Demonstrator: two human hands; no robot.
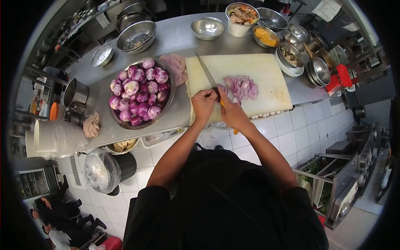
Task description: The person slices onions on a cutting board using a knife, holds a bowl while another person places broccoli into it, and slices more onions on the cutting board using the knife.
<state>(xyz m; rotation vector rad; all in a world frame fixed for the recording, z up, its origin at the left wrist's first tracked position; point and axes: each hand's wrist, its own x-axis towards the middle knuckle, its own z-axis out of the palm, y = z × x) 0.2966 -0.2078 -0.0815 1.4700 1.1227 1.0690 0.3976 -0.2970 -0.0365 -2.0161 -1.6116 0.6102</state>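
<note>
In the head view, a person in black (233, 200) is leaning over a steel counter (177, 39), and a knife (204, 68) is slanting across the left part of a pale board (266, 66), its tip pointing away. The knife is probably being stiff and light in use, with the orange handle (222, 103) offering the only safe hold.

A dark purple onion (217, 94) piece is showing between the two hands, close against the blade. It is likely being firm and light yet slick where cut, best taken from above with the fingertips tucked back. Slices (243, 86) are lying in a loose heap just right of the blade; they are presumably being limp and easily parted, better gathered in a pinch than singly.

The right hand (234, 114) is gripping the handle, fingers wrapped around it. The left hand (203, 103) is holding its fingers bent inward, half closed, the tips seemingly touching the onion; the view is not revealing how firm that hold is.

To the left, a bowl (171, 96) is holding peeled onions (141, 96), and pink meat (179, 66) is lying between bowl and board.
</note>
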